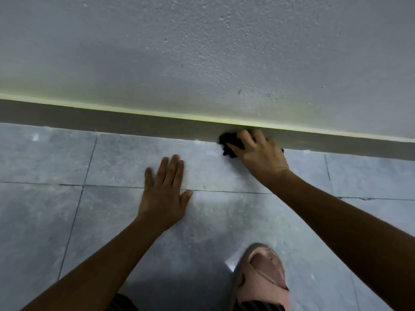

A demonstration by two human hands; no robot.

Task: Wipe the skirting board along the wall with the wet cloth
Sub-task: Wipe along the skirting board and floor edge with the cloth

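Note:
A grey skirting board (pixel 125 124) runs along the foot of the textured white wall, from the left edge down to the right edge. My right hand (pixel 260 153) presses a dark cloth (pixel 229 141) against the board, right of centre; most of the cloth is bunched under the fingers and only its left part shows. My left hand (pixel 166 194) lies flat on the floor tiles, palm down with fingers spread, holding nothing, a little in front of the board and left of the cloth.
Grey floor tiles (pixel 45 221) with thin dark joints fill the lower half. A foot in a pink slipper (pixel 262 277) stands at the bottom, right of centre. The white wall (pixel 202 52) fills the upper half.

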